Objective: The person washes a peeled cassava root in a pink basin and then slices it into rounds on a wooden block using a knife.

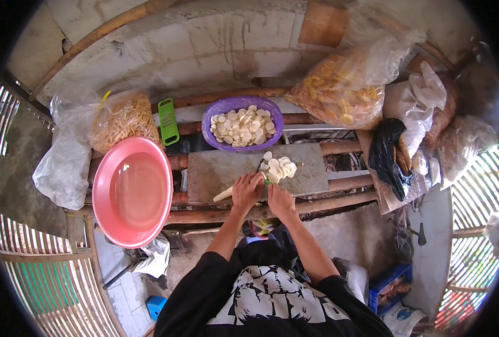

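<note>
My left hand point(247, 192) is closed over a peeled, pale root point(223, 194) that looks like cassava; its tapered end sticks out to the left. Close beside it, my right hand point(282, 202) grips a knife point(267, 181), of which only a bit of green handle and a narrow blade show. Both hands are at the near edge of a grey cutting board point(311, 163). Round white slices point(279, 168) lie in a loose pile just beyond my right hand. Farther back, a purple basin point(205, 124) holds many similar slices.
A pink basin point(101, 196) of liquid stands left of the board. Behind it are a green slicer point(168, 121) and a bag of fried strips point(125, 121). Bags of chips point(345, 90) and a black plastic bag point(387, 151) sit at right. Gaps separate the table's wooden poles point(350, 183).
</note>
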{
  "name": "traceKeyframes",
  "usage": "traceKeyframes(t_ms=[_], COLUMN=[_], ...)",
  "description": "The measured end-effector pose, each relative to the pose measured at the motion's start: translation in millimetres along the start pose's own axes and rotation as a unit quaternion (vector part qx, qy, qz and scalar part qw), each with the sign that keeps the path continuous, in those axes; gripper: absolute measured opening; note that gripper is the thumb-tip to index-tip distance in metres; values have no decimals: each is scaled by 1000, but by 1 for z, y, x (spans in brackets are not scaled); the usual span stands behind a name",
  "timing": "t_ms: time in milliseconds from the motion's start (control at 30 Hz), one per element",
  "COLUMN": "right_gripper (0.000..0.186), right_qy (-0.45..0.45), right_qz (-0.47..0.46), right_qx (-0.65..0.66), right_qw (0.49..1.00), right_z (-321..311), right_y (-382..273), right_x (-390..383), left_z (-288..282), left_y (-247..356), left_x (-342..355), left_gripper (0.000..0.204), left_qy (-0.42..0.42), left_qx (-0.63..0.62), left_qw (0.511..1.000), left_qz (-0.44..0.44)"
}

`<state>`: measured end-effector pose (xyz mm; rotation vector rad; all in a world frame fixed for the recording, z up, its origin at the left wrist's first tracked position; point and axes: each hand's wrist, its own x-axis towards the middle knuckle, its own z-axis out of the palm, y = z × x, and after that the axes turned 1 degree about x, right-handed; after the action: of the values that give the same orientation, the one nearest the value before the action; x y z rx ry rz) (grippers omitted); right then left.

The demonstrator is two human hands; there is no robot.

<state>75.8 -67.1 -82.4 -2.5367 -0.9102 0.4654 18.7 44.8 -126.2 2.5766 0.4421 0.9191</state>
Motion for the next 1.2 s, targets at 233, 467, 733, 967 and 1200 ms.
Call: traceKeyframes(t_ms=[233, 467, 733, 967, 1200], right_gripper=[28, 29, 34, 35, 24], right_qy=[-13, -34, -45, -35, 8], right_qz=[38, 28, 46, 22, -57], right_qx=[-65, -45, -52, 48, 44], right_qw=[997, 998, 997, 998, 997], right_z=[9, 9, 11, 0, 7], right_y=[-5, 0, 6, 30, 22], right_x=[-18, -8, 7, 5, -16], left_z=[-12, -12, -21, -10, -3], left_y=[4, 1, -4, -3, -5], left_x=[-6, -4, -11, -10, -11], left_gripper=[24, 26, 34, 33, 25], left_qy=[-23, -33, -110, -63, -38], left_qx=[8, -4, -5, 13, 64], left_qw=[1000, 999, 994, 998, 996], left_qz=[17, 13, 14, -23, -45])
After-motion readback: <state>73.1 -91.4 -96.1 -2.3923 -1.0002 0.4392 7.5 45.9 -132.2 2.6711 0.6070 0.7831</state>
